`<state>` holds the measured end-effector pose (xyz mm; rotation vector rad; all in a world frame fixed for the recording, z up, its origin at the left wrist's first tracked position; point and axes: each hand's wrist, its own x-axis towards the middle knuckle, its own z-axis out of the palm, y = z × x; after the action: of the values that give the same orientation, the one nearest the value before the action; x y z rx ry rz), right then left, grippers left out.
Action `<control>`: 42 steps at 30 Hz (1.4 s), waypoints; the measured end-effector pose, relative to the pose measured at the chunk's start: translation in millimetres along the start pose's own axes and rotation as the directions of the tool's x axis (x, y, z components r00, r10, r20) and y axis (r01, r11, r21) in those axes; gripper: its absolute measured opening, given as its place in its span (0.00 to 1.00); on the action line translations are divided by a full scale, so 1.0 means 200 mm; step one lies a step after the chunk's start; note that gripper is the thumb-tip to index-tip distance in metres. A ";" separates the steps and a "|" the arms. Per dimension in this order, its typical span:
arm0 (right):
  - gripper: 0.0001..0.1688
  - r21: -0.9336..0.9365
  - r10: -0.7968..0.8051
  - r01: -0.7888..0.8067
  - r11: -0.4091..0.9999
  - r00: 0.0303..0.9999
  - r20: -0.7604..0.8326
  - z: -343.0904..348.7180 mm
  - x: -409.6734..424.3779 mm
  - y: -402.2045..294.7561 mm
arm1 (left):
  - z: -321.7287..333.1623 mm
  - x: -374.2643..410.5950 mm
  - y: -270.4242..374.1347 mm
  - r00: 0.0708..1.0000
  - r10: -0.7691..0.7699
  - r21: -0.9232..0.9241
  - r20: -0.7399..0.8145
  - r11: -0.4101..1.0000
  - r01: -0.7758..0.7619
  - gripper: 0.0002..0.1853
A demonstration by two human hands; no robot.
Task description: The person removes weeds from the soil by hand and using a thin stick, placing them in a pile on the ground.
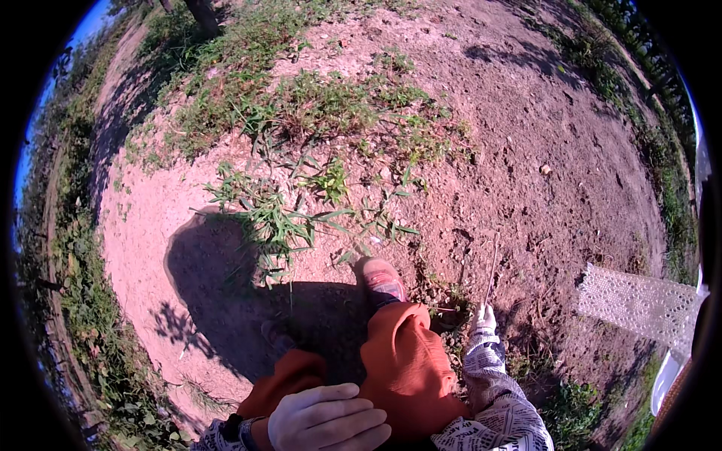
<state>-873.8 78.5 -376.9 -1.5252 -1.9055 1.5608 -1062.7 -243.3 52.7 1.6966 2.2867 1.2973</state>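
Note:
My left hand, in a white glove, is held in front of my orange trousers at the bottom of the view. Its fingers are stretched out and nothing shows in it; the palm is hidden. Out to the right, my white-gloved right hand grips a thin stick-like tool, which points forward over the brown soil. Whether this is a stick or a narrow blade is too small to tell. Both arms wear sleeves with a printed writing pattern.
Ahead of my red shoe grow grassy weeds and a broad-leaved plant. Low weeds spread beyond. Loose, cloddy soil lies right. White lace fabric hangs at the right edge. A tree trunk stands far left.

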 end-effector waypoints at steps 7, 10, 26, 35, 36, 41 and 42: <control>0.24 -0.238 0.273 -0.228 0.944 0.946 0.177 0.80 0.73 -0.86 | -0.01 0.00 -0.01 0.999 -0.040 0.019 0.007 0.999 0.040 0.09; 0.23 -0.229 0.191 -0.151 0.962 0.968 0.165 1.07 0.86 -1.02 | -0.01 -0.01 -0.04 0.998 -0.059 0.035 0.002 0.998 0.059 0.10; 0.23 -0.553 -0.015 0.271 0.788 0.906 0.423 0.80 0.50 -0.53 | -0.02 0.09 -0.05 0.999 0.028 -0.024 0.015 0.999 -0.028 0.10; 0.22 -0.407 -0.182 0.295 0.865 0.938 0.294 0.56 0.22 -0.47 | 0.04 0.01 -0.03 0.995 -0.093 0.006 0.037 0.996 0.093 0.10; 0.20 -0.385 -0.196 0.270 0.883 0.955 0.222 0.61 0.33 -0.51 | 0.04 0.01 -0.02 0.995 -0.094 0.005 0.038 0.996 0.094 0.10; 0.24 -0.419 -0.219 0.222 0.880 0.974 0.057 0.95 0.81 -0.94 | 0.05 0.00 -0.04 0.996 -0.086 -0.007 0.026 0.996 0.087 0.10; 0.24 -0.428 -0.224 0.239 0.871 0.971 0.087 1.01 0.86 -1.03 | 0.05 0.00 -0.05 0.996 -0.086 -0.011 0.024 0.996 0.086 0.10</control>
<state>-1205.0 127.6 -356.1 -1.3526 -2.4782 1.1107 -1065.9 -238.0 41.1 1.5816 2.3065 1.2649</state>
